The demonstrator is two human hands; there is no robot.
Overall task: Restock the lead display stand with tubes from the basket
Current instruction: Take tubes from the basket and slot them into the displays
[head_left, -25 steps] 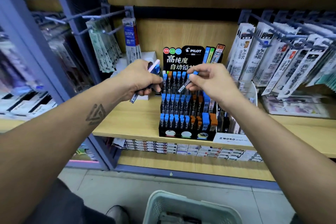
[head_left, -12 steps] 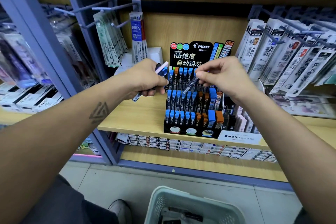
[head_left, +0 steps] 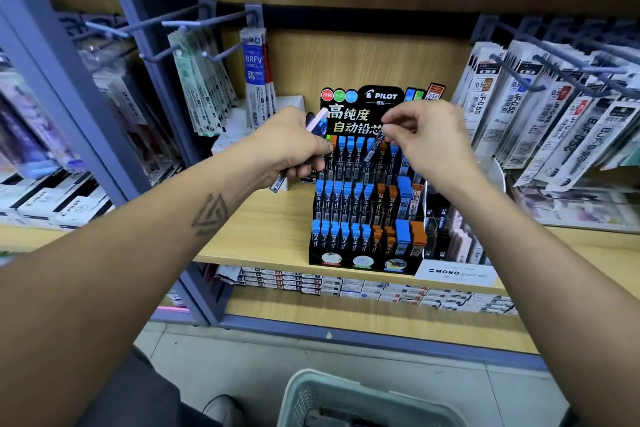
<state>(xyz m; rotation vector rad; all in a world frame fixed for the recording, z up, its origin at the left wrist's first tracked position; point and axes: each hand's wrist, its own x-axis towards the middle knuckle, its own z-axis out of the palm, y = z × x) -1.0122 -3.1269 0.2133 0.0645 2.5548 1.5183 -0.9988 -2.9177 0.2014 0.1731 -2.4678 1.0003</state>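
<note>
The black Pilot lead display stand sits on the wooden shelf, its three stepped rows filled with blue-capped and orange-capped tubes. My right hand pinches one dark lead tube by its top end, tilted, over the middle of the back row. My left hand grips a bundle of tubes just left of the stand; their ends stick out above and below the fist. The pale green basket stands on the floor at the bottom edge, its contents mostly out of view.
Refill packs hang on pegs at left and right. A clear Mono display stands right of the stand. Flat boxes line the lower shelf. My shoe is beside the basket.
My right hand has raised its tube and moved it right over the back row. My left hand has stayed beside the stand with its bundle. The camera view has shifted slightly.
</note>
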